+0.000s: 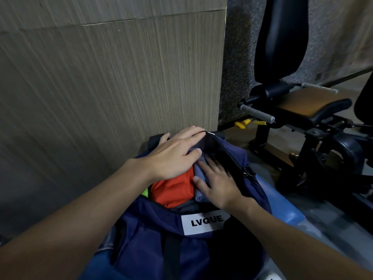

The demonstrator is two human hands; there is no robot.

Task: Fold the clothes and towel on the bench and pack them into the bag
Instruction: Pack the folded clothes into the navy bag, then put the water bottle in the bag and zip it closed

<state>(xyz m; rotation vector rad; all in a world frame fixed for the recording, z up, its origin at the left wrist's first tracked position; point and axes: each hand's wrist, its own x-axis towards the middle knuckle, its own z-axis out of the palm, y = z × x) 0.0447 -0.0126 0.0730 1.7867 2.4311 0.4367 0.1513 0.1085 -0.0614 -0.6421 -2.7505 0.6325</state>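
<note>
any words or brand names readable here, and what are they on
"LVQUE": black capitals on the white label on the near side of the navy bag.
No other readable text, number or sign shows on the clothes, the wall or the gym equipment.

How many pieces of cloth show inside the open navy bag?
3: an orange-red cloth in the middle, a grey-blue cloth under the right hand, a neon-yellow scrap at left. Others may be hidden.

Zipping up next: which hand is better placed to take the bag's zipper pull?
Likely right. The right hand presses the grey-blue garment beside the zipper pull on the navy duffel bag; the left hand lies flat at the far end.
</note>
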